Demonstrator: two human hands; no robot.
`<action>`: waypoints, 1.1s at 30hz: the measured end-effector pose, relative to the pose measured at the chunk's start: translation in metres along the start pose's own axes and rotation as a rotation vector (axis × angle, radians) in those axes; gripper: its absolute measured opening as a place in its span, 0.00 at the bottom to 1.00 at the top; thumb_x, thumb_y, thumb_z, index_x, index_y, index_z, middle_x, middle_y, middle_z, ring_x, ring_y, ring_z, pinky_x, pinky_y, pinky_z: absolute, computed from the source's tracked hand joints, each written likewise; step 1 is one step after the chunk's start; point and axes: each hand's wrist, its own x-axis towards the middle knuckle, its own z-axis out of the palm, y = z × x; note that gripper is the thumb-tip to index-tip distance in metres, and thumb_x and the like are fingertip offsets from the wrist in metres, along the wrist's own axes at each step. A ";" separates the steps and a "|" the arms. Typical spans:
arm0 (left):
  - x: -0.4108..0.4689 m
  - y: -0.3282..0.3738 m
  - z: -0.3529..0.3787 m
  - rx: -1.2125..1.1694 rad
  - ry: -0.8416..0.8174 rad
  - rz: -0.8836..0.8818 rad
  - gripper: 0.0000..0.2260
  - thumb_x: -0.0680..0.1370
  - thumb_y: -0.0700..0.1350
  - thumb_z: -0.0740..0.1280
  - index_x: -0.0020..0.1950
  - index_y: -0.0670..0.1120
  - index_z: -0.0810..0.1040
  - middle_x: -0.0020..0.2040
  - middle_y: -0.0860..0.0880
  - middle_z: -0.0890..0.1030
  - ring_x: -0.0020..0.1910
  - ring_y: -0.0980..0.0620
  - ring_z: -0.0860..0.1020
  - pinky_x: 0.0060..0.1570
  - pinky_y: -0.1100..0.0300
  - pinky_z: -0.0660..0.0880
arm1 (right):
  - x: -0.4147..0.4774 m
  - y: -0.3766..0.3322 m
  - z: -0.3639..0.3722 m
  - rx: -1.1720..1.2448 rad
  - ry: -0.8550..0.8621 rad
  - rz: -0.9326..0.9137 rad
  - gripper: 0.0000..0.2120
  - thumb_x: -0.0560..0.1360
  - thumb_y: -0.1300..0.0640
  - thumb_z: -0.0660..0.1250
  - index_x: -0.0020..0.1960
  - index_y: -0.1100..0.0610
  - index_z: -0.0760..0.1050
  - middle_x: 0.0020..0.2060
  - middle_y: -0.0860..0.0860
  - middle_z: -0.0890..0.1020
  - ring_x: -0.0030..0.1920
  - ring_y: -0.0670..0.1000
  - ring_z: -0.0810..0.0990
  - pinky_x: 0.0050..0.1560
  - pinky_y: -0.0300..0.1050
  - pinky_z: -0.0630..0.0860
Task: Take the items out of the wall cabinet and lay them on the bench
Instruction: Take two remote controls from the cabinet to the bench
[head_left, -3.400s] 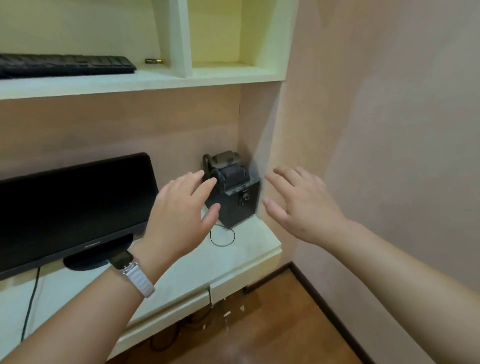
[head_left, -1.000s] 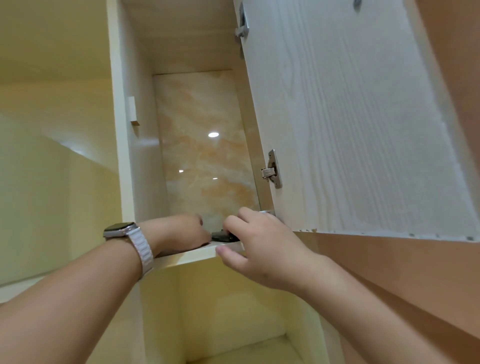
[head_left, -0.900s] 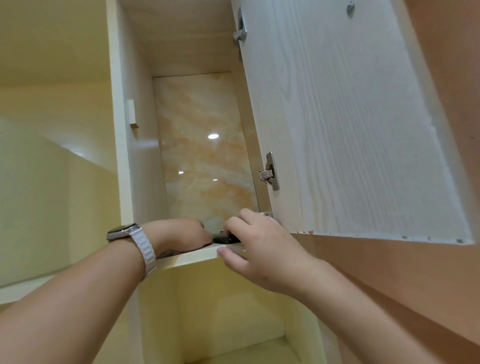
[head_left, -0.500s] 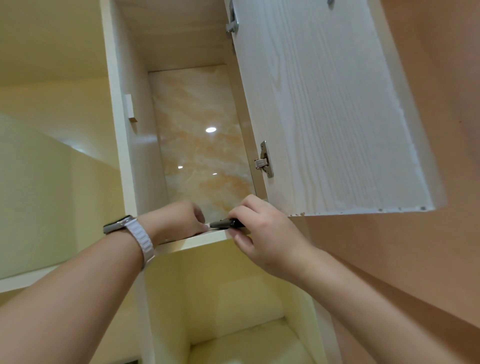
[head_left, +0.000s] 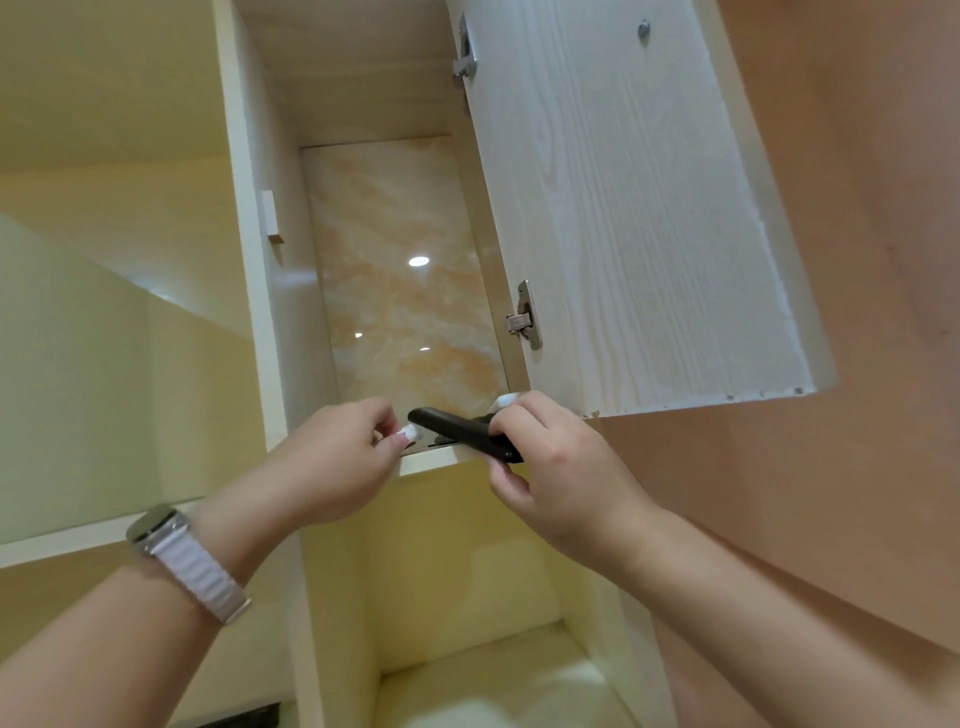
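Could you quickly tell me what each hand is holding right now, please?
Left hand: closed, pinches a small white item.
Right hand: closed, grips a flat black item.

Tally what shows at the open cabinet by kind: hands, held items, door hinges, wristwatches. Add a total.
Hands: 2 (left hand, right hand)
Held items: 2 (small white item, black flat item)
Door hinges: 2 (upper hinge, lower hinge)
Wristwatches: 1 (watch on the left wrist)
Total: 7
A pale glint by the right fingers is too unclear to count.
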 end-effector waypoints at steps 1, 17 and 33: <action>-0.009 -0.001 0.002 -0.027 0.026 0.004 0.10 0.80 0.55 0.60 0.44 0.51 0.72 0.41 0.51 0.79 0.38 0.55 0.74 0.34 0.57 0.68 | -0.002 -0.002 0.000 -0.018 0.004 0.012 0.07 0.72 0.57 0.62 0.44 0.61 0.74 0.40 0.54 0.76 0.37 0.55 0.74 0.36 0.43 0.69; -0.033 -0.013 0.008 -0.008 0.423 0.069 0.16 0.75 0.54 0.69 0.41 0.49 0.64 0.31 0.54 0.70 0.29 0.56 0.68 0.26 0.58 0.62 | -0.036 -0.022 0.001 -0.035 -0.211 0.400 0.04 0.77 0.55 0.59 0.50 0.55 0.67 0.40 0.50 0.75 0.40 0.56 0.74 0.36 0.50 0.70; -0.080 -0.034 0.004 -0.291 0.685 0.182 0.04 0.71 0.47 0.72 0.44 0.48 0.83 0.38 0.55 0.79 0.39 0.58 0.74 0.38 0.74 0.68 | -0.064 -0.069 -0.016 0.161 -0.161 0.488 0.01 0.77 0.54 0.63 0.47 0.49 0.71 0.32 0.48 0.76 0.32 0.48 0.73 0.32 0.48 0.70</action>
